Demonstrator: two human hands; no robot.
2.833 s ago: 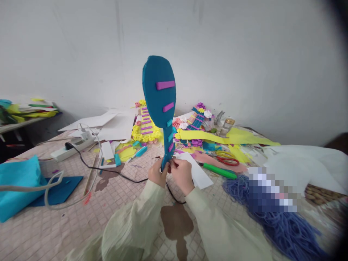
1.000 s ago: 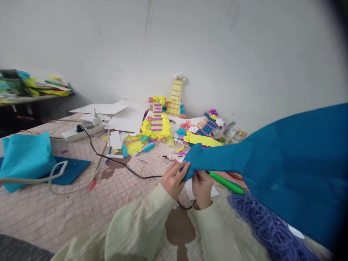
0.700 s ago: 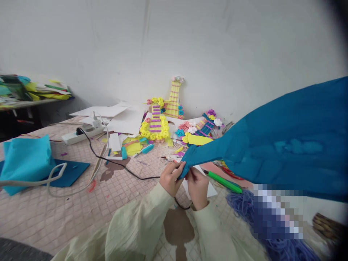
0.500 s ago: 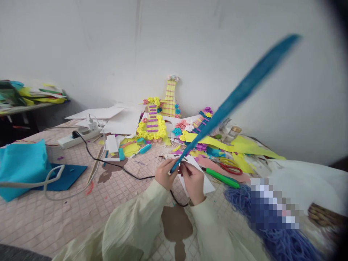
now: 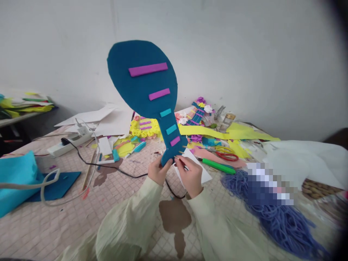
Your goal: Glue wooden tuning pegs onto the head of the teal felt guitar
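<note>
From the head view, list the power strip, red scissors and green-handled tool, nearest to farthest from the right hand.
1. Green-handled tool, just right of the right hand.
2. Red scissors, right, beyond the tool.
3. Power strip, far left.

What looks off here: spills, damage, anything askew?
Brown patch between the sleeves: it breaks the grid pattern of the tabletop; stain or damage, can't tell which. A similar patch sits left, crossed by the black cord. The held blue paddle-shaped piece shows no obvious damage.

One paddle (image 5: pixel 143 85): three purple strips (image 5: pixel 148 69), two turquoise strips (image 5: pixel 171 129)
</note>
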